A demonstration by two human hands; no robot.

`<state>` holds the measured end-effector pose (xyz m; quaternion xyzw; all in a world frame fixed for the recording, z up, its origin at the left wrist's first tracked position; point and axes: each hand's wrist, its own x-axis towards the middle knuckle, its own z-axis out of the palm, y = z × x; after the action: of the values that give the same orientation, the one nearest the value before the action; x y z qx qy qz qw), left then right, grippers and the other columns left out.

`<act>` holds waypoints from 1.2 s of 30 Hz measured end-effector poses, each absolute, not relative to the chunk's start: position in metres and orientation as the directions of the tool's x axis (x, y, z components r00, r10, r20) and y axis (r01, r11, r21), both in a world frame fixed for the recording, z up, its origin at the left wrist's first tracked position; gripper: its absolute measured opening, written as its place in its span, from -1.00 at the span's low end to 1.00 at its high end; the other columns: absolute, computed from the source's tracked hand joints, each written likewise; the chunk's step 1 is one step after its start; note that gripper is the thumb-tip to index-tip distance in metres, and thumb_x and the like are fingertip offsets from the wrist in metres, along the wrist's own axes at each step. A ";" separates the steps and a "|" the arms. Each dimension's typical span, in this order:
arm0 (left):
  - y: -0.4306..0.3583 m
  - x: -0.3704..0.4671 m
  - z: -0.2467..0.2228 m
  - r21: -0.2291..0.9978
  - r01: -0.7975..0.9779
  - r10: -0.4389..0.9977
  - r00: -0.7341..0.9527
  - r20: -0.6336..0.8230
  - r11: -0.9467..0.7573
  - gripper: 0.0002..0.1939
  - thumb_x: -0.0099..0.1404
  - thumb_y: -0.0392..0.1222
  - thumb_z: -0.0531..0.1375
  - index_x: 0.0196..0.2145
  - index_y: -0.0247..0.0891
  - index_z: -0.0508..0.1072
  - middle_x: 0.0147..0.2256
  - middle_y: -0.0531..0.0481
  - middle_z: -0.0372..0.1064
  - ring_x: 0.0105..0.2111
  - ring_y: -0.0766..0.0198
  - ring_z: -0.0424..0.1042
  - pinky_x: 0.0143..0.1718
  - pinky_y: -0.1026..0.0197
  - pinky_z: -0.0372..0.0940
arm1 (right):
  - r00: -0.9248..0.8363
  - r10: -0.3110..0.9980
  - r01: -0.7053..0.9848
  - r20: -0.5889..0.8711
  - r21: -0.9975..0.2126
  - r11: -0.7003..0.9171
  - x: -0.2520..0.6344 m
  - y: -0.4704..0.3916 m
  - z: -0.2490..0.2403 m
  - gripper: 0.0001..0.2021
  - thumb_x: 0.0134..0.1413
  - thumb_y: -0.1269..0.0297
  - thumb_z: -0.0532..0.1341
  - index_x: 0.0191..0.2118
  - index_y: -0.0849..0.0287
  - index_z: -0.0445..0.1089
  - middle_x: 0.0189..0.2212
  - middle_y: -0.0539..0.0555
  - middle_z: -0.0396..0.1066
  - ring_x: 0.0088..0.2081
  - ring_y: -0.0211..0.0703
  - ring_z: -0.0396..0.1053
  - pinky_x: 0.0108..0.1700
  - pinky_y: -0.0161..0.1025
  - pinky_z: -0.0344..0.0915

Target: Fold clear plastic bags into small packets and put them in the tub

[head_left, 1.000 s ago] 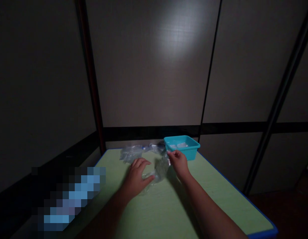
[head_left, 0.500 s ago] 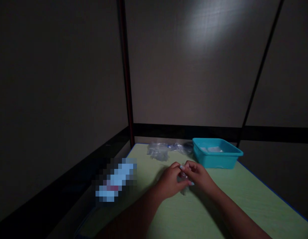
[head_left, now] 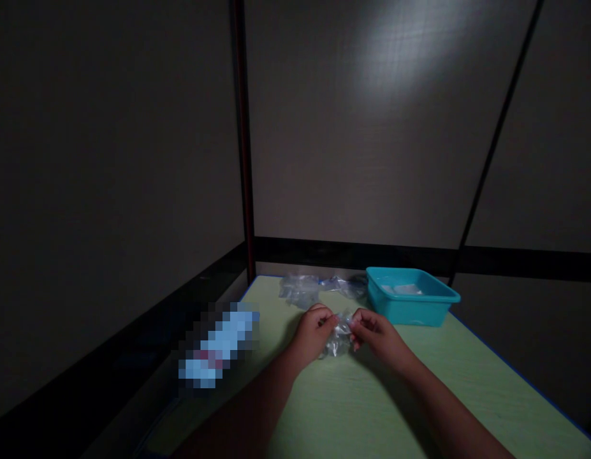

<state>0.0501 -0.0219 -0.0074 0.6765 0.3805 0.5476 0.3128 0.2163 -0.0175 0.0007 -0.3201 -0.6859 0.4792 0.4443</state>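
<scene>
Both hands hold a small clear plastic bag [head_left: 339,341] above the light green table [head_left: 333,408]. My left hand [head_left: 316,331] is closed on the bag's left side, thumb against the curled fingers. On the right side, my right hand [head_left: 370,328] pinches the bag between thumb and fingers. The crinkled plastic hangs between the two hands; whether anything is inside cannot be made out.
A turquoise basin [head_left: 414,309] with whitish items inside stands at the back right. Flat clear plastic bags [head_left: 299,290] lie along the table's back edge. A blurred-out light blue object [head_left: 223,344] is at the left edge. Walls rise behind and at the left.
My hands, which were close together with fingers overlapping, have moved apart. The left has shifted left, and the clear bag now shows spread between them.
</scene>
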 end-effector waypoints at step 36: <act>-0.013 0.047 -0.023 0.973 -0.005 0.943 0.244 0.226 -0.232 -0.59 0.04 0.11 0.20 -0.46 -0.36 0.48 -0.56 0.06 0.33 -0.54 0.35 0.25 -0.47 0.32 0.09 | -0.197 0.942 -0.284 0.271 -0.935 0.210 0.230 -0.012 0.009 -0.69 -0.06 0.01 0.20 -0.41 0.19 0.29 -0.41 0.06 0.40 -0.42 -0.16 0.37 -0.38 -0.20 0.31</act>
<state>0.0470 -0.0135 -0.0226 0.6181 0.3796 0.4836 0.4898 0.2303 -0.0120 0.0089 -0.3027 -0.5433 0.5508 0.5566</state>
